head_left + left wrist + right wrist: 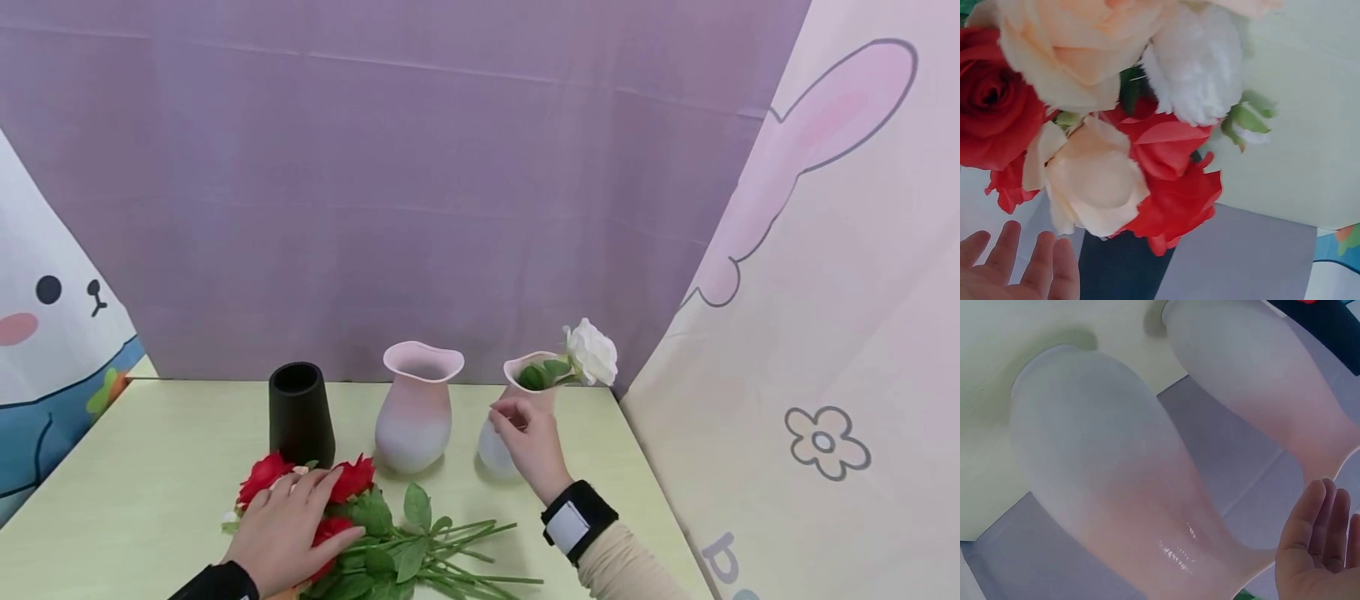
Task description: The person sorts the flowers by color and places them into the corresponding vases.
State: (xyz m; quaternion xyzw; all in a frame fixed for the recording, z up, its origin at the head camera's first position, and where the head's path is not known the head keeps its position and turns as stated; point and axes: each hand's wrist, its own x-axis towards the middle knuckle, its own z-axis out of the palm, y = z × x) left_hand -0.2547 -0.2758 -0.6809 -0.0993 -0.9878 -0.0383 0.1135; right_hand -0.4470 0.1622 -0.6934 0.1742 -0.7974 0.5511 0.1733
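Observation:
My left hand [288, 521], its fingers spread and fairly straight, lies over a bunch of artificial flowers. Red roses [356, 478], peach roses [1091, 178] and a white bloom [1197, 69] make up the bunch. Its leaves [412, 554] and green stems [487, 577] point to the right. My right hand [536, 446] hovers in front of the right pink-and-white vase [1116, 444], thumb and fingers close together, with nothing visible between them. Out of that vase leans a white rose [592, 354], its head over the right side of the rim.
Left of the right vase stands a matching pink-and-white vase [414, 421]. A black vase [300, 417] is behind the bunch. The pale table [180, 450] meets a purple backdrop [450, 208] and a printed cloth [825, 333] at the right.

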